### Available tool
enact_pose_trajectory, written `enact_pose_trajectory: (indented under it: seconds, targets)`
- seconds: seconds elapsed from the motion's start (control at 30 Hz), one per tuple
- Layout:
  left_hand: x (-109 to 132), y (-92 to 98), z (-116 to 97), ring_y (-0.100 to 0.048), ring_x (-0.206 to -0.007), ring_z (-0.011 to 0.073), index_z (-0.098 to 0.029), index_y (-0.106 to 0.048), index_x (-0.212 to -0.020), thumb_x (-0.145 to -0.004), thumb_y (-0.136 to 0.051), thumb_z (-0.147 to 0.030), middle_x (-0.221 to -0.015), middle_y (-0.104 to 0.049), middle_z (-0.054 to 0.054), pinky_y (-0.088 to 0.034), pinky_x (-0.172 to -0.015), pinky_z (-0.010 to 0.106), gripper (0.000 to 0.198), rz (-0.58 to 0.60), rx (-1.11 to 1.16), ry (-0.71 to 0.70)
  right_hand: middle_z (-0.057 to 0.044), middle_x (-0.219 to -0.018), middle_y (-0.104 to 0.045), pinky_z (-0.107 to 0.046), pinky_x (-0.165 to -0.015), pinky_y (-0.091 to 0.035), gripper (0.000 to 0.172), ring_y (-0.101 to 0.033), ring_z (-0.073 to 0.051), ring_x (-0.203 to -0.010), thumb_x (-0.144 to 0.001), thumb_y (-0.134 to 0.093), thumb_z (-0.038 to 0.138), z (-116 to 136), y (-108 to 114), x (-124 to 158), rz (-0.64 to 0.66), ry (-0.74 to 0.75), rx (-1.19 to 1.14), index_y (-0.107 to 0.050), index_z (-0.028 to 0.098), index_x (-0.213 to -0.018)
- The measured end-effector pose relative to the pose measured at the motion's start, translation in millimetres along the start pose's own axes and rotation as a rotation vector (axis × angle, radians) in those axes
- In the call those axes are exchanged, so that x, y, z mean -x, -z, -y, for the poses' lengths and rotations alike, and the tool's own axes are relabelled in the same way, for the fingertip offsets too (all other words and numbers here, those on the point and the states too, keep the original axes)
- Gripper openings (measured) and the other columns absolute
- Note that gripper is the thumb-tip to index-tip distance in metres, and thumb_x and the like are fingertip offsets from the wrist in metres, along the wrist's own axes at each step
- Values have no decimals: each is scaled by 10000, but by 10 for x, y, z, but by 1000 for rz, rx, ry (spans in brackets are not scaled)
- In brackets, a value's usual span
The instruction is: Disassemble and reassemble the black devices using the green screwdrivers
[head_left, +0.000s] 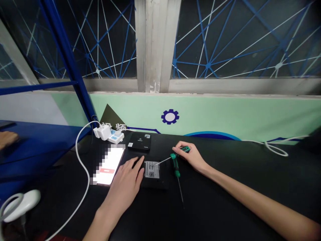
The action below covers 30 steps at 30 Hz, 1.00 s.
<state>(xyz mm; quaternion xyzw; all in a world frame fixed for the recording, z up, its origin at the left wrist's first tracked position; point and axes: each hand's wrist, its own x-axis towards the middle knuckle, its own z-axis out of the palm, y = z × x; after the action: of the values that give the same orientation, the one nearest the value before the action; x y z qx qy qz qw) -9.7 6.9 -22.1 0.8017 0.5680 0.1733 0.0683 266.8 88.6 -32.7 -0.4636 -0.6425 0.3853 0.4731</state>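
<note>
A flat black box with a white printed label lies on the dark table. My left hand rests flat at the box's left side, fingers stretched out and the index fingertip at its upper left edge. Closed around the green-and-black handle of a screwdriver is my right hand. That screwdriver's thin shaft slants down to the left, its tip over the label; whether it touches cannot be told. A second green-and-black screwdriver lies just right of the box, its shaft pointing toward me.
Behind the box sits another black box. A phone with a bright screen is left of my left hand. Beyond it stand a power strip and white plugs. A white cable curves down the left. Another person's hand shows far left.
</note>
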Motion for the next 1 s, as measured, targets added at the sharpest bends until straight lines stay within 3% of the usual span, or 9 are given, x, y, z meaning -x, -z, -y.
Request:
enact_pose_trajectory:
  seconds: [0.3, 0.73, 0.87, 1.0]
  targets:
    - [8, 21, 1, -485, -1354, 275, -235, -410, -1523, -1068, -266, -394, -1474, -540, 93, -418, -1094, 488, 503, 37, 16, -7, 62, -497, -427, -254, -468, -255, 453, -345, -95, -459, -777, -737, 608, 16, -25, -5, 37, -19, -7, -594, 187, -688]
    - [15, 42, -1, -434, -1407, 295, -235, -368, -1548, -1064, -257, -440, -1519, -499, 97, -394, -1119, 534, 537, 90, 39, 24, 55, -501, -375, -262, -435, -212, 539, -302, -90, -437, -710, -779, 626, -139, 28, -40, -259, -2, -91, -484, 205, -546]
    - [11, 30, 7, -449, -1393, 294, -231, -367, -1549, -1064, -252, -437, -1511, -505, 101, -405, -1110, 521, 540, 88, 32, 19, 26, -530, -452, -273, -455, -247, 545, -360, -108, -464, -722, -771, 613, -136, 38, -37, -311, 19, -59, -485, 203, -506]
    - [11, 10, 25, -472, -1373, 297, -239, -389, -1537, -1062, -268, -437, -1494, -524, 101, -422, -1092, 513, 529, 52, 32, 4, 35, -498, -398, -271, -447, -237, 535, -343, -106, -455, -728, -776, 591, -153, 46, -36, -344, 6, -62, -487, 204, -499]
